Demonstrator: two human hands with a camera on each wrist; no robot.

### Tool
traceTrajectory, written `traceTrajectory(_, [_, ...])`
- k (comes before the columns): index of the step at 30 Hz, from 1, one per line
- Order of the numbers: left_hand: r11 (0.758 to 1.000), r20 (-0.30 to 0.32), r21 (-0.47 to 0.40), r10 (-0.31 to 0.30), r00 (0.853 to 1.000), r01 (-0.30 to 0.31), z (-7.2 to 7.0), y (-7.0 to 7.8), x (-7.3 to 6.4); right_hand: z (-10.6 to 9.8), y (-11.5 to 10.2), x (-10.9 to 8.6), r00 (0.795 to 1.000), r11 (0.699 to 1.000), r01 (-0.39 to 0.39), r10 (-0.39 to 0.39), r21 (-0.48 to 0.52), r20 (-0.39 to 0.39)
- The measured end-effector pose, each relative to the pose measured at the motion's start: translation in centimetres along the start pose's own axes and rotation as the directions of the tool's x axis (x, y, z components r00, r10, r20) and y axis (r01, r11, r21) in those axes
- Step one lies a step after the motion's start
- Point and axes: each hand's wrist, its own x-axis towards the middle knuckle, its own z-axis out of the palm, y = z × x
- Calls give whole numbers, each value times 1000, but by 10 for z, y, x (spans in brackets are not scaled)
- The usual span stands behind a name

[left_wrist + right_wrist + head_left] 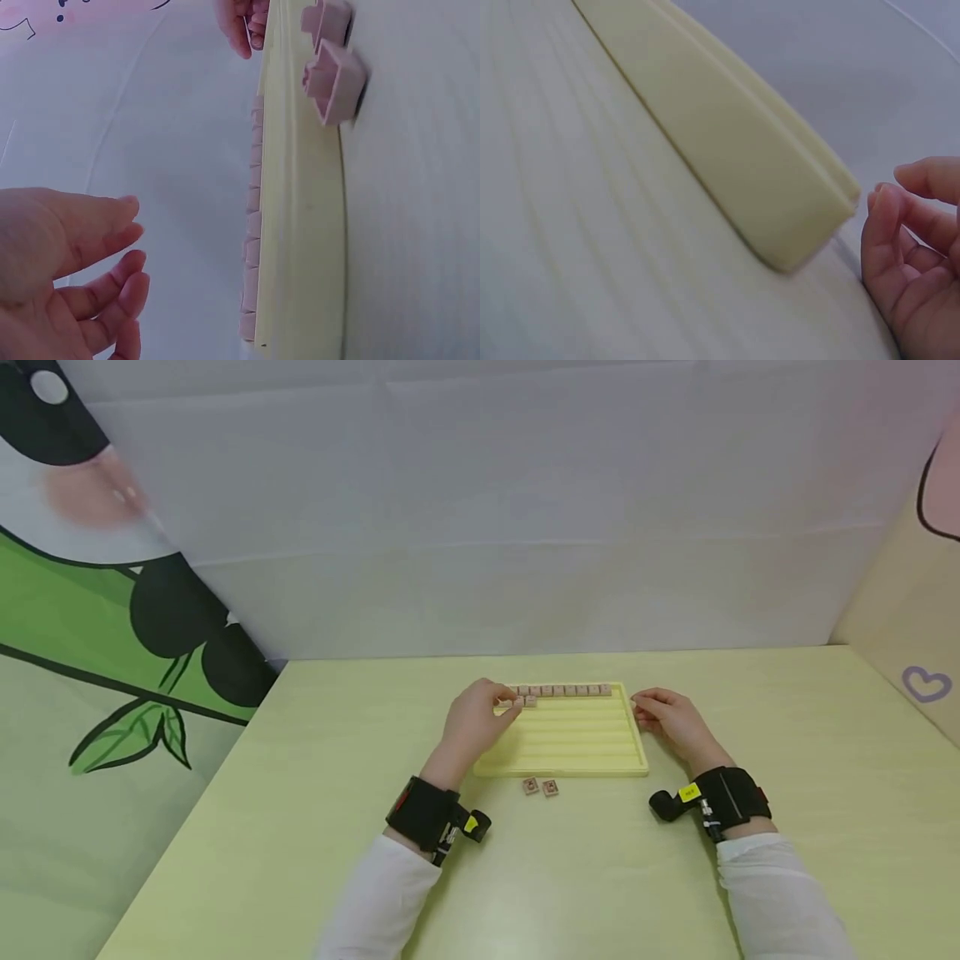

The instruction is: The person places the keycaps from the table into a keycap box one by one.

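Observation:
A shallow yellow tray (566,739) with ridged rows lies on the table. Pink keycaps (570,691) fill most of its far row, and a few more (531,702) sit at the left of the second row. My left hand (476,718) hovers over the tray's left side by these keycaps; in the left wrist view its loosely bent fingers (124,214) hold nothing. Two loose keycaps (531,786) (335,82) lie in front of the tray, hollow sides showing. Beside the tray's right edge, my right hand (675,722) has loosely curled fingers (885,225), with nothing visible between them.
The pale yellow table (570,885) reaches a whitish backdrop (487,527) behind the tray. A printed cloth with a cartoon figure (112,627) hangs at the left, and a panel with a purple heart (926,684) stands at the right.

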Motion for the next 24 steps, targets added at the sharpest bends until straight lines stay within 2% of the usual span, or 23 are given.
traceTrajectory(4, [999, 7, 35, -16, 1000, 15, 2, 2, -15, 0, -1, -1, 1000, 1000, 1, -1, 11, 8])
traceTrajectory(9, [994, 82, 101, 40, 996, -49, -1, 12, -27, 1, -2, -1, 1000, 1000, 12, -13, 26, 12])
traceTrajectory(16, [982, 240, 174, 33, 970, -76, 4, 21, -46, 5, 3, -10, 1000, 999, 13, -13, 49, 4])
traceTrajectory(21, [967, 298, 211, 77, 951, -144, 12, 24, -58, 8, 6, -18, 1000, 999, 14, -13, 50, -7])
traceTrajectory(24, [955, 308, 237, 103, 946, -181, 14, 26, -65, 10, 6, -23, 1000, 999, 14, -13, 42, -22])
